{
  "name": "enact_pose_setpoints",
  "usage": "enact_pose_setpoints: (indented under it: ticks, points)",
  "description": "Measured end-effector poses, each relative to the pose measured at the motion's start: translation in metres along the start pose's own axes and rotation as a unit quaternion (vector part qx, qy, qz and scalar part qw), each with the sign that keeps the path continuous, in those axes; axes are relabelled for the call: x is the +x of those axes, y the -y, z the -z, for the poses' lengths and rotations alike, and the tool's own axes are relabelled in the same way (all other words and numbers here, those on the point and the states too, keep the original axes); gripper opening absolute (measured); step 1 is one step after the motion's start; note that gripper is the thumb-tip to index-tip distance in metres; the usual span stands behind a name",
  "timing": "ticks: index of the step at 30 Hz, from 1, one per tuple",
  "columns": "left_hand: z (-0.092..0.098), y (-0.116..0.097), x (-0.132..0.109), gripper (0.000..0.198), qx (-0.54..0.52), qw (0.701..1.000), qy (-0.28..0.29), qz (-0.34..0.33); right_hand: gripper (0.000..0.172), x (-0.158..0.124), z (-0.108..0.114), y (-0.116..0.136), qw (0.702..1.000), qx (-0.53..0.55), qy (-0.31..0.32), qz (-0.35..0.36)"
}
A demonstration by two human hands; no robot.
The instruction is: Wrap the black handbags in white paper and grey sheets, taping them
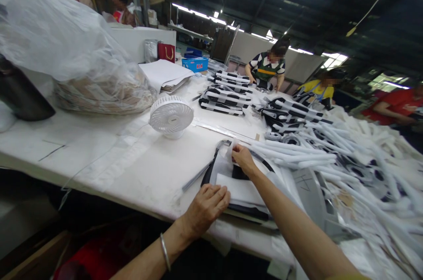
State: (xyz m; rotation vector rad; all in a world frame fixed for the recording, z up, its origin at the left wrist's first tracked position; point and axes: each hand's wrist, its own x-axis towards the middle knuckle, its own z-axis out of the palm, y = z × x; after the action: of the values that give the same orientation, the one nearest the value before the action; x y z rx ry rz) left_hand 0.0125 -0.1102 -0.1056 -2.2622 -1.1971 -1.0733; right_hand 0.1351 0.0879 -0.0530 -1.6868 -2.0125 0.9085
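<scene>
A flat black piece (pixel 246 211), perhaps a bag, lies near the table's front edge. White padding (pixel 238 188) covers much of it. My left hand (pixel 206 207) rests at its near left corner, fingers bent and pressed together over the edge; the fingertips are partly hidden. Farther back, my right hand (pixel 243 160) pinches a thin, translucent white wrapping sheet (pixel 228 154) at the far side of the piece. A grey rod-like strip (pixel 198 175) lies against the left side. To the right stands a grey curved board (pixel 307 189) with pen marks.
A white desk fan (pixel 171 117) stands left of the piece. Behind are stacks of wrapped black pieces (pixel 226 97); white foam tubes (pixel 297 154) spread rightward. A large plastic bag (pixel 99 59) and dark bottle (pixel 24 90) occupy the left. A co-worker (pixel 269 66) stands across the table.
</scene>
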Motion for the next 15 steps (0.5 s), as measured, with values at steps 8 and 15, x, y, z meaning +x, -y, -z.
enact_pose_setpoints:
  ticks: [8,15]
  points:
    - [-0.0003,0.0004,0.0008,0.028,0.015,1.0,-0.01,-0.002,0.052,-0.0021,0.0089,0.0049,0.994,0.086,0.051,-0.049]
    - [-0.0007,0.0005,0.0,0.029,0.017,1.0,-0.003,0.0,0.037,-0.0065,0.0059,0.0058,1.0,-0.004,-0.009,-0.028]
